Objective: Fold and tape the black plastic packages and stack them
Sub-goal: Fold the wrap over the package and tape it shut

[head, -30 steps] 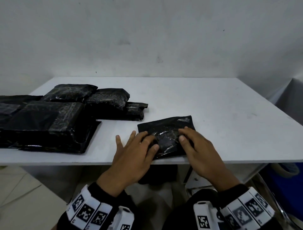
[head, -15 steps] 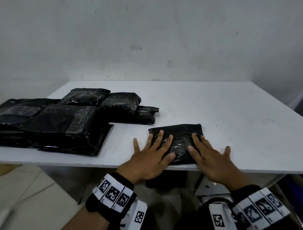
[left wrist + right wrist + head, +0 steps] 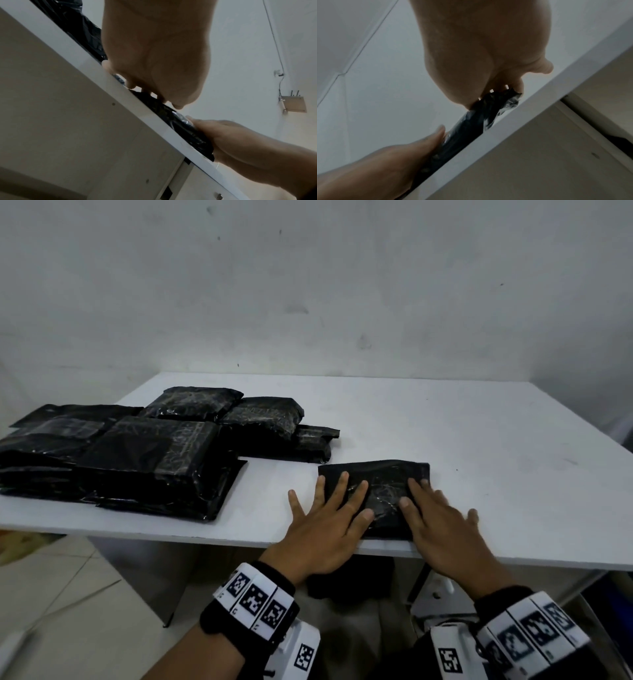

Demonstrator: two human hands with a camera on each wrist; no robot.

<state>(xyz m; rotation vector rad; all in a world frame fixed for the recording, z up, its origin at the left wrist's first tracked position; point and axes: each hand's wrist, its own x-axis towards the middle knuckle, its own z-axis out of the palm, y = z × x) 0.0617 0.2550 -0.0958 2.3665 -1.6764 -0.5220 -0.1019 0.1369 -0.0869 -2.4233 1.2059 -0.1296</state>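
black package point(image 3: 375, 494) lies under my fingers point(image 3: 342, 491), both hands spread flat, pressing the tape down against the desk point(image 3: 479, 467).

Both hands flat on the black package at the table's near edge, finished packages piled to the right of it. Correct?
Not quite: the pile of black packages lies left of it, per the head view. Left hand and right hand do press flat on the black package at the table edge.
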